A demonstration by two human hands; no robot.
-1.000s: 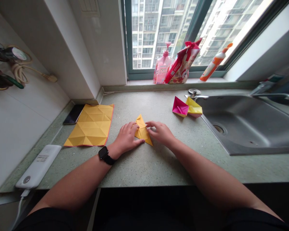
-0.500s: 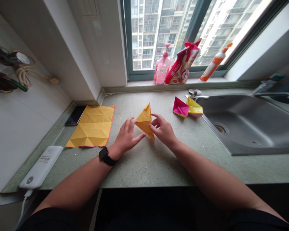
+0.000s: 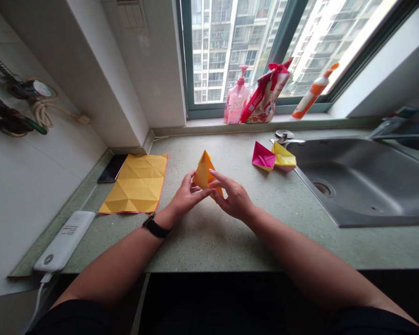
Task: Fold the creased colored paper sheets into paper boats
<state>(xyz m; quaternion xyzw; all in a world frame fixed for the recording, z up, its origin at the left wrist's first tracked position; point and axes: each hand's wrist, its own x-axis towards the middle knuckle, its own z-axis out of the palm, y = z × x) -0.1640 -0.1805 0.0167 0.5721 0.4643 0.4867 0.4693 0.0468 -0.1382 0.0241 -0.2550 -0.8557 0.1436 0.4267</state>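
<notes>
Between my two hands, a folded yellow-orange origami piece (image 3: pixel 204 174) stands up off the counter with its point upward. My left hand (image 3: pixel 189 196) grips its left side, with a black watch (image 3: pixel 155 228) on that wrist. My right hand (image 3: pixel 231 197) pinches its right side and lower corner with the fingertips. Part of the paper's lower half is hidden behind my fingers. A creased, unfolded yellow paper sheet (image 3: pixel 133 184) lies on the counter to the left of my left hand.
On the speckled green counter (image 3: pixel 230 246) lie a phone (image 3: pixel 111 168) and a white power bank (image 3: pixel 64 242). Pink (image 3: pixel 263 157) and yellow (image 3: pixel 283 157) paper boats sit beside a steel sink (image 3: pixel 363 181). Bottles and a red bag stand on the windowsill.
The folded paper has risen from the counter and turned more upright. Both hands have closed on it from either side, and the view has shifted slightly.
</notes>
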